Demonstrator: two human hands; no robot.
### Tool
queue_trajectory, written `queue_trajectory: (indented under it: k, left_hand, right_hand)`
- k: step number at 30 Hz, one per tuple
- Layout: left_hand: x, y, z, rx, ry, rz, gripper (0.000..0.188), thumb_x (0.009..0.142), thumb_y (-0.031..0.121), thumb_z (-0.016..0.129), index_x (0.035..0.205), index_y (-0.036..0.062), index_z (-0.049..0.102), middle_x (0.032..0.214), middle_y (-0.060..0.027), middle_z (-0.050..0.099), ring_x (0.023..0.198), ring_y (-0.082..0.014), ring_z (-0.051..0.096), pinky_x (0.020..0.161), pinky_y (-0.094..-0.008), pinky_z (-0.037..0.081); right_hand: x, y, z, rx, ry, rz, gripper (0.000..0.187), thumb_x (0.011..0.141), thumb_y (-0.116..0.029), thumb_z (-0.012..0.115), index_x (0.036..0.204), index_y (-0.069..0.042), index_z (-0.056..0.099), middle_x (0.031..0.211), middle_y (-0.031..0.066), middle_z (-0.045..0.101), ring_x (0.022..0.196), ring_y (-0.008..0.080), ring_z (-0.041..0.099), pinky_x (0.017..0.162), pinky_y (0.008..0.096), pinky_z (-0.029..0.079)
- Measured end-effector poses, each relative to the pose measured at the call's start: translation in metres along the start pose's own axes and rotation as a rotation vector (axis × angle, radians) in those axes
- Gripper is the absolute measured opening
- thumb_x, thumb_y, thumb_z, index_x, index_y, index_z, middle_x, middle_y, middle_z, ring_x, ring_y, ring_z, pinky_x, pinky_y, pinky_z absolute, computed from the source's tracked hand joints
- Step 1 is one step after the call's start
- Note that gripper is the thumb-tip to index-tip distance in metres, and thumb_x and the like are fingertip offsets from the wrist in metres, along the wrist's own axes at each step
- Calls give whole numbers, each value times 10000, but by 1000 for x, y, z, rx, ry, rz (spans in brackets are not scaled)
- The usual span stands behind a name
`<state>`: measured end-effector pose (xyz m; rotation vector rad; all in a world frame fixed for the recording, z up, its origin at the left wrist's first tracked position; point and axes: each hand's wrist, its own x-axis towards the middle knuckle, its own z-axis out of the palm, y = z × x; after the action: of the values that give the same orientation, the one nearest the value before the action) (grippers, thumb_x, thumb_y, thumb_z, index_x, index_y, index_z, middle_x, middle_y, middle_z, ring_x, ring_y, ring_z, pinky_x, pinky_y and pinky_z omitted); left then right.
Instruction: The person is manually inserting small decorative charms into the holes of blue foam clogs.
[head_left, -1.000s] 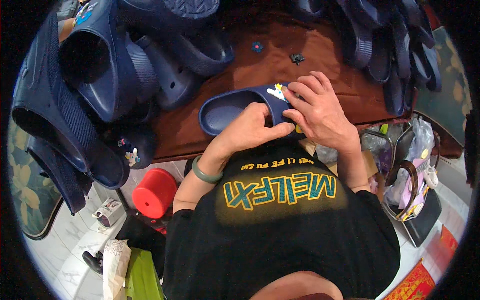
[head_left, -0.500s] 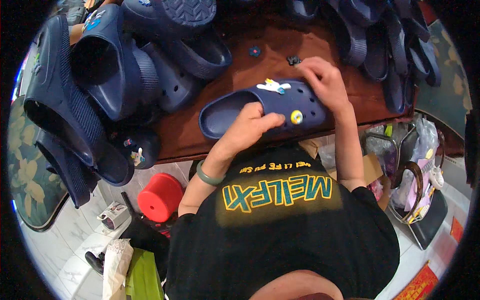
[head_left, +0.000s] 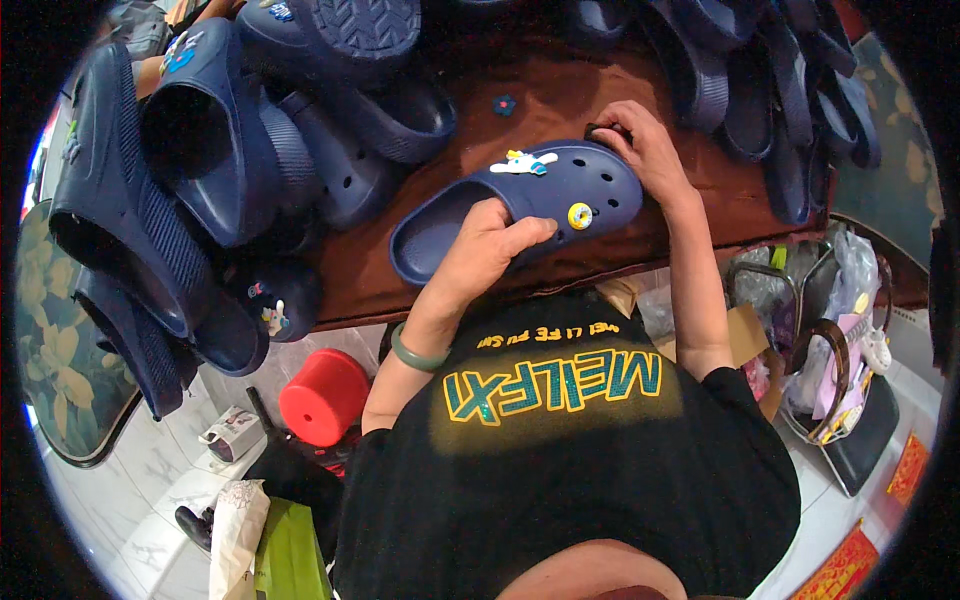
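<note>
A navy foam clog (head_left: pixel 545 190) lies in front of me on the brown cloth, with its toe to the right. My left hand (head_left: pixel 488 245) grips it, fingers inside the opening and thumb on the upper's near side. Fixed in its holes are a white figure charm (head_left: pixel 522 163) and a round yellow charm (head_left: pixel 580 216); other holes are bare. Beyond the toe, my right hand (head_left: pixel 648 155) is closed on a small black shoe charm (head_left: pixel 608 132), mostly covered by the fingers. A blue flower charm (head_left: pixel 504 105) with a pink centre rests on the cloth farther back.
Navy clogs (head_left: pixel 200 150) are piled at the left, some bearing charms. More clogs (head_left: pixel 745 90) stand at the back right. Below the brown cloth-covered table (head_left: pixel 690 225) are a red stool (head_left: pixel 325 397) at the left and a basket of bagged items (head_left: pixel 835 385) at the right.
My right fingers have closed on the black charm that lay on the cloth. The clog has shifted slightly left and tilted, its toe end rising in view, with my left hand still on it.
</note>
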<state>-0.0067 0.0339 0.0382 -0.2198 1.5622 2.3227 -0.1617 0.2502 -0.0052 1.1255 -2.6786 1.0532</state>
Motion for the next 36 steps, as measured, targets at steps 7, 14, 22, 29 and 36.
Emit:
queue_trajectory:
  k: [7, 14, 22, 29, 36]
  left_hand:
    - [-1, 1, 0, 28, 17, -22, 339, 820, 94, 627, 1140, -18, 626, 1045, -35, 651, 924, -119, 592, 848, -261, 464]
    - [-1, 1, 3, 6, 14, 20, 330, 841, 107, 623, 1138, -38, 617, 1072, -46, 644, 974, -132, 582, 892, -276, 455]
    - [0, -3, -2, -17, -16, -39, 343, 840, 103, 617, 1153, -38, 611, 1101, -51, 635, 996, -130, 583, 902, -272, 453]
    - [1, -4, -2, 9, -29, -35, 343, 853, 116, 608, 1161, -33, 606, 1083, -50, 636, 982, -131, 585, 888, -272, 459]
    - [0, -8, -2, 4, -37, -14, 345, 863, 123, 607, 1175, -23, 601, 1093, -48, 630, 984, -126, 577, 885, -275, 457]
  right_hand:
    - [-13, -12, -8, 118, 0, 166, 170, 852, -131, 669, 967, -16, 622, 899, 132, 649, 876, 297, 616, 788, 364, 484]
    - [-16, -38, -18, 186, 211, 268, 108, 822, -80, 689, 917, -28, 681, 912, 125, 662, 870, 288, 625, 783, 354, 495]
    - [-27, -74, -17, -48, 227, -94, 176, 730, 0, 753, 893, -23, 689, 899, 99, 644, 840, 238, 614, 730, 316, 497]
    - [-17, -77, -2, -152, 247, -170, 171, 713, -104, 769, 863, -78, 690, 885, 45, 644, 842, 242, 595, 789, 372, 454]
    - [-20, -88, -33, -240, -54, -159, 244, 795, -147, 707, 1033, -96, 696, 1042, 65, 593, 1075, 283, 498, 936, 431, 380]
